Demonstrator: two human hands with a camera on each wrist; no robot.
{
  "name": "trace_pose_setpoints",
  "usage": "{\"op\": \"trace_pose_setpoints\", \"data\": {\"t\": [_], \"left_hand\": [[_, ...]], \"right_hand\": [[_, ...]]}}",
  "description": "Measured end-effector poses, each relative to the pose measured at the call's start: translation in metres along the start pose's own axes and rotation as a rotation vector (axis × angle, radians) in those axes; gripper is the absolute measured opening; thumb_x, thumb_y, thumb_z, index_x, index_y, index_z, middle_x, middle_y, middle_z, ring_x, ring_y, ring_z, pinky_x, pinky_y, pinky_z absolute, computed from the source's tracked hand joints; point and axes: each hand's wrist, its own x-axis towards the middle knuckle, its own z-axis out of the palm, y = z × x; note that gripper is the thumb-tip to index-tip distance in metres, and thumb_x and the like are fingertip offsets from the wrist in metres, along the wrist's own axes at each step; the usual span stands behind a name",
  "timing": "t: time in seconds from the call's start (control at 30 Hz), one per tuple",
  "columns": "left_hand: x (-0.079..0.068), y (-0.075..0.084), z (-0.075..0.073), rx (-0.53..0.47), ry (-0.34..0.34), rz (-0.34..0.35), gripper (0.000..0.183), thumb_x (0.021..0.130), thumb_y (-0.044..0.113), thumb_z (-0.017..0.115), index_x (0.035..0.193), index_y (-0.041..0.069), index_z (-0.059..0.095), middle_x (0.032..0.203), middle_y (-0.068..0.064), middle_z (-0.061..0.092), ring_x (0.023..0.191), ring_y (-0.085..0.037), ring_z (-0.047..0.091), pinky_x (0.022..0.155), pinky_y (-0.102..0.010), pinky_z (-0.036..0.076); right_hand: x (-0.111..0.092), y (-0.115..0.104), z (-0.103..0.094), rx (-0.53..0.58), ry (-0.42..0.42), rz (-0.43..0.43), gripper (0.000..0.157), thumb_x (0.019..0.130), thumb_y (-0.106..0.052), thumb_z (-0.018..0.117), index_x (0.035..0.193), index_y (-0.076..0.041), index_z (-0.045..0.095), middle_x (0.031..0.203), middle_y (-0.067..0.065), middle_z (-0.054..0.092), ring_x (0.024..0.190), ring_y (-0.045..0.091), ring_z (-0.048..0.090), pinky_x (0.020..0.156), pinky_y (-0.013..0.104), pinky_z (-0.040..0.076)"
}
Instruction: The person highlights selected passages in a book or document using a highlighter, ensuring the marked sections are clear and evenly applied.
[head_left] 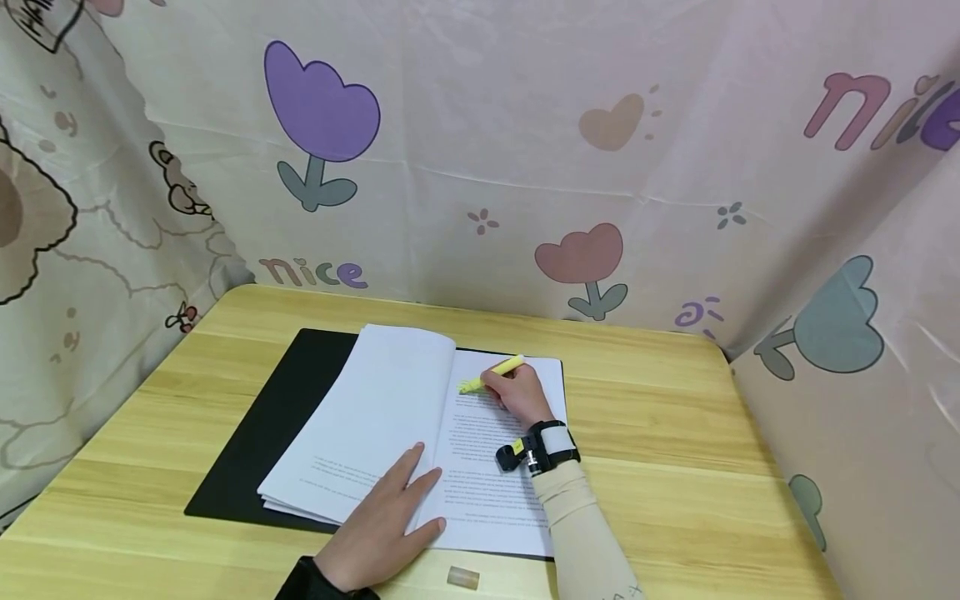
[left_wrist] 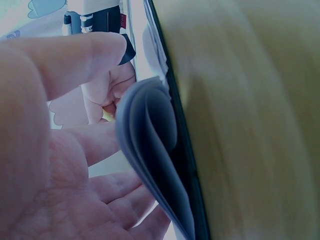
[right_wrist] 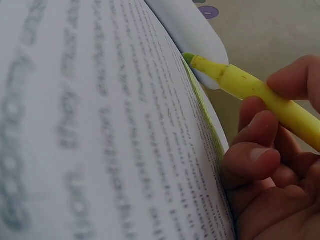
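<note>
A yellow highlighter (head_left: 512, 364) is pinched in my right hand (head_left: 522, 395) near the top of the right-hand printed page (head_left: 491, 496). In the right wrist view its green-looking tip is at the paper, at the end of a yellow-green stroke (right_wrist: 210, 122) along a line of text. My left hand (head_left: 382, 525) rests with spread fingers across the lower inner part of the open pages, near the fold. The left-hand page (head_left: 382, 400) is mostly blank, with a few lines of print low down. Curled sheet edges (left_wrist: 132, 120) show beside my left fingers.
Under the papers lies a black folder (head_left: 255, 442), showing mainly at the left. A small brownish rectangular piece (head_left: 462, 577) is near the table's front edge. The wooden table (head_left: 660, 467) is bordered by a patterned curtain (head_left: 457, 125) behind and at both sides.
</note>
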Motion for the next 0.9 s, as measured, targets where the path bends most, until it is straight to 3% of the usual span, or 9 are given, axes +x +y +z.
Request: {"op": "trace_pose_setpoints", "data": {"t": [0.27, 0.57, 0.9], "left_hand": [[0.0, 0.0, 0.0, -0.008, 0.0, -0.004, 0.065, 0.094, 0.038, 0.075, 0.147, 0.004, 0.057, 0.168, -0.017, 0.027, 0.152, -0.04, 0.03, 0.118, -0.063, 0.032], [0.0, 0.0, -0.001, -0.008, -0.001, -0.004, 0.066, 0.094, 0.038, 0.075, 0.147, 0.004, 0.057, 0.168, -0.018, 0.027, 0.152, -0.04, 0.03, 0.118, -0.063, 0.032], [0.001, 0.0, -0.001, -0.007, 0.001, -0.008, 0.065, 0.094, 0.038, 0.075, 0.147, 0.004, 0.057, 0.168, -0.018, 0.028, 0.152, -0.04, 0.03, 0.118, -0.063, 0.032]], "right_hand": [[0.004, 0.004, 0.0, -0.037, -0.014, -0.011, 0.021, 0.093, -0.029, 0.076, 0.087, -0.009, 0.074, 0.064, 0.001, 0.056, 0.057, 0.014, 0.048, 0.049, 0.024, 0.035], [0.001, -0.001, 0.0, -0.091, -0.016, -0.053, 0.02, 0.094, -0.028, 0.076, 0.092, -0.008, 0.073, 0.076, 0.002, 0.063, 0.07, 0.017, 0.057, 0.062, 0.027, 0.045], [-0.001, -0.008, 0.001, -0.153, -0.004, -0.073, 0.022, 0.094, -0.029, 0.076, 0.091, -0.008, 0.072, 0.082, 0.002, 0.065, 0.075, 0.017, 0.058, 0.067, 0.028, 0.047]]}}
